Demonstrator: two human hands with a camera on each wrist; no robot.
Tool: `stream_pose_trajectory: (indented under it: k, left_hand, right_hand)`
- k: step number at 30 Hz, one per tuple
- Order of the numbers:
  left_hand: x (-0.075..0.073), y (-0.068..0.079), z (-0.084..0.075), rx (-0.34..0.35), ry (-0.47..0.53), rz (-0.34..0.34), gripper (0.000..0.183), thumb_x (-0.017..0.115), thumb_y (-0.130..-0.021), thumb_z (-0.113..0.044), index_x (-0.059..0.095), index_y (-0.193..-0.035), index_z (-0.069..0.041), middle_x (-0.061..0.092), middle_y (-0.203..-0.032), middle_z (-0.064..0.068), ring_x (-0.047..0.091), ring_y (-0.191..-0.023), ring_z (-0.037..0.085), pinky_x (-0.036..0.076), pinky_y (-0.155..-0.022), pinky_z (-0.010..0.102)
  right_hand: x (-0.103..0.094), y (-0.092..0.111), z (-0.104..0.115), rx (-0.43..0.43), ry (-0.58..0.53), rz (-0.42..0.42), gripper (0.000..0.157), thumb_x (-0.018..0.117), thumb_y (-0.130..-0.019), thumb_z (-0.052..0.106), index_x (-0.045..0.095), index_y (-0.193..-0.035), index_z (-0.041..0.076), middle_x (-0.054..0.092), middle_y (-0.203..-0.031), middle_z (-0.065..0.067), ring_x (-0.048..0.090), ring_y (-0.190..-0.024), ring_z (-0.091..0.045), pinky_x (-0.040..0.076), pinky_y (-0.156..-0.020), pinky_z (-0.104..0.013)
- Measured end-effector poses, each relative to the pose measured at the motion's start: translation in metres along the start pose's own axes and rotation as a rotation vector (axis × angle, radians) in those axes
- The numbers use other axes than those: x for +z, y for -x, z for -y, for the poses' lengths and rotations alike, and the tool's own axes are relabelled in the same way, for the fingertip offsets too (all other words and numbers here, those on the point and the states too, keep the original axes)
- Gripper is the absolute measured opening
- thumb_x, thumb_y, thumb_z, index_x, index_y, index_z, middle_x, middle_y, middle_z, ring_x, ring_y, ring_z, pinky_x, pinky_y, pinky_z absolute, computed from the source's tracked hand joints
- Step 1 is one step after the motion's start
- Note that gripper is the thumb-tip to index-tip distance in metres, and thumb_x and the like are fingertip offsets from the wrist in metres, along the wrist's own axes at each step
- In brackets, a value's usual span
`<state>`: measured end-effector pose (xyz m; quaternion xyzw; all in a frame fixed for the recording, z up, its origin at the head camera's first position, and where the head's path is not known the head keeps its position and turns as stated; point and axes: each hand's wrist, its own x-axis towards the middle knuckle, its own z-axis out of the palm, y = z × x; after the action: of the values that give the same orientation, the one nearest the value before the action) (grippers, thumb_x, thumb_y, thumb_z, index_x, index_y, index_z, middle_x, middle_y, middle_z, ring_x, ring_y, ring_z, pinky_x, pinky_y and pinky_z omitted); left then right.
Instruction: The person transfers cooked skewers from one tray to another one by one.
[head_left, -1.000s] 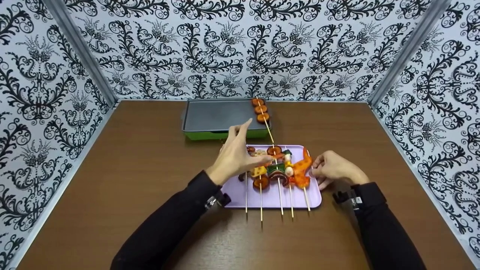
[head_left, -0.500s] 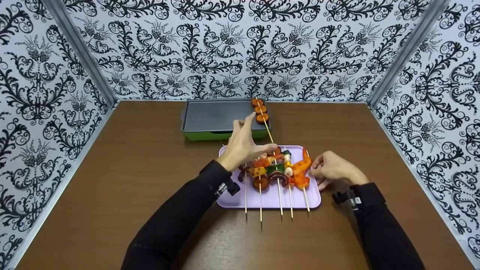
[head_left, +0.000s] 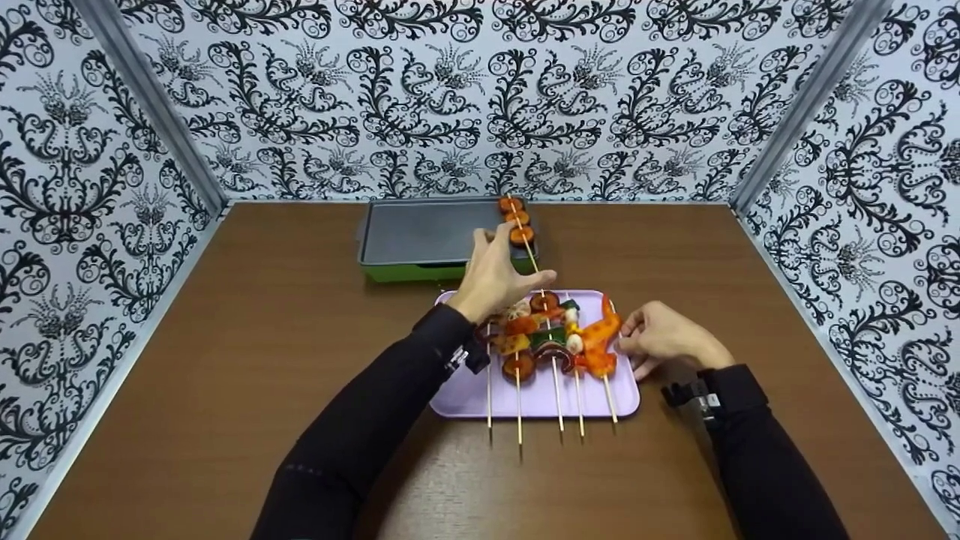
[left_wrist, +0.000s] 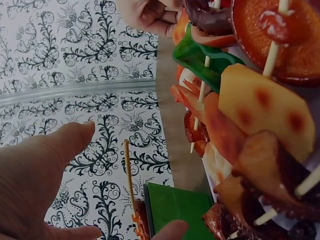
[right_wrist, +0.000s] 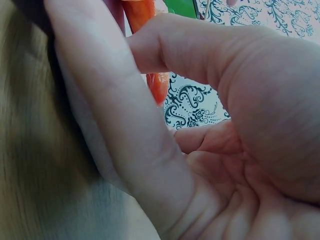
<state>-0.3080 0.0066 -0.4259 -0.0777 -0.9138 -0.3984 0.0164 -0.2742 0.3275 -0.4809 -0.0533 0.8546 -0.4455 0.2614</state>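
Observation:
My left hand (head_left: 495, 277) reaches over the back of the lilac tray (head_left: 457, 397), thumb and fingers spread apart. Its fingers come near a skewer of orange-brown rounds (head_left: 523, 235) that lies along the right end of a grill (head_left: 420, 232), its stick slanting toward the tray. In the left wrist view that stick (left_wrist: 128, 165) shows between thumb and fingers, touching neither. At the tray's right edge, my right hand (head_left: 675, 334) pinches the rim between thumb and curled fingers, beside a skewered orange-red chicken wing (head_left: 600, 341).
Several loaded skewers lie side by side on the tray, among them one with green pepper (head_left: 550, 337) and one with a yellow piece (head_left: 511, 344). Their sticks overhang the tray's front edge. The grill has a green base (head_left: 412, 273). Patterned walls (head_left: 420, 97) enclose the brown table (head_left: 300, 300).
My left hand has moved up and to the right, nearer the skewer on the grill, with thumb and fingers still apart. My right hand has stayed at the tray's edge.

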Motion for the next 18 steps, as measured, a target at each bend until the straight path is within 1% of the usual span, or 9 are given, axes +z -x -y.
stream_pose_trajectory:
  k: [6, 8, 10, 13, 15, 18]
  left_hand:
    - [0.005, -0.006, -0.003, 0.026, 0.033, 0.006, 0.106, 0.097, -0.097, -0.047, 0.04, -0.179, -0.015, 0.031, -0.18, 0.037, 0.058, -0.158, 0.049, 0.058, -0.13, 0.056]
    - [0.006, -0.008, -0.004, 0.023, 0.031, 0.004, 0.102, 0.097, -0.097, -0.044, 0.042, -0.178, -0.015, 0.034, -0.179, 0.036, 0.059, -0.157, 0.048, 0.057, -0.131, 0.056]
    - [0.007, -0.01, -0.004, 0.019, 0.017, 0.0, 0.1, 0.097, -0.098, -0.04, 0.043, -0.178, -0.014, 0.037, -0.178, 0.036, 0.059, -0.158, 0.048, 0.055, -0.132, 0.055]
    - [0.009, -0.014, -0.005, 0.01, -0.016, -0.002, 0.095, 0.097, -0.098, -0.035, 0.046, -0.175, -0.012, 0.048, -0.169, 0.031, 0.062, -0.153, 0.044, 0.057, -0.131, 0.05]
    - [0.01, -0.015, -0.005, 0.005, -0.035, 0.0, 0.093, 0.097, -0.099, -0.032, 0.047, -0.174, -0.011, 0.052, -0.167, 0.028, 0.062, -0.153, 0.041, 0.057, -0.131, 0.048]
    - [0.011, -0.017, -0.004, -0.007, -0.038, 0.006, 0.086, 0.097, -0.098, -0.028, 0.051, -0.169, -0.007, 0.059, -0.16, 0.025, 0.063, -0.149, 0.038, 0.057, -0.131, 0.045]
  right_hand:
    - [0.002, 0.0, 0.001, 0.0, -0.011, 0.003, 0.025, 0.076, -0.107, 0.007, 0.067, -0.122, -0.01, 0.075, -0.091, -0.008, 0.08, -0.069, -0.019, 0.074, -0.067, -0.037]
    - [0.003, 0.0, 0.002, 0.005, -0.018, 0.004, 0.024, 0.076, -0.107, 0.007, 0.067, -0.121, -0.01, 0.076, -0.09, -0.008, 0.08, -0.07, -0.019, 0.074, -0.068, -0.037]
    - [0.003, 0.0, 0.002, 0.002, -0.017, 0.006, 0.024, 0.076, -0.107, 0.007, 0.067, -0.121, -0.01, 0.076, -0.09, -0.008, 0.08, -0.07, -0.019, 0.074, -0.067, -0.037]
    - [0.002, 0.0, 0.002, -0.005, -0.005, 0.006, 0.025, 0.076, -0.107, 0.007, 0.067, -0.122, -0.01, 0.078, -0.091, -0.009, 0.081, -0.069, -0.019, 0.074, -0.066, -0.037]
    - [0.001, 0.0, 0.002, -0.005, 0.001, 0.004, 0.025, 0.076, -0.107, 0.007, 0.067, -0.123, -0.01, 0.078, -0.091, -0.01, 0.081, -0.069, -0.019, 0.074, -0.066, -0.037]
    - [0.001, 0.001, 0.003, -0.001, 0.006, 0.003, 0.026, 0.076, -0.107, 0.007, 0.067, -0.123, -0.01, 0.079, -0.091, -0.01, 0.081, -0.069, -0.019, 0.073, -0.066, -0.036]
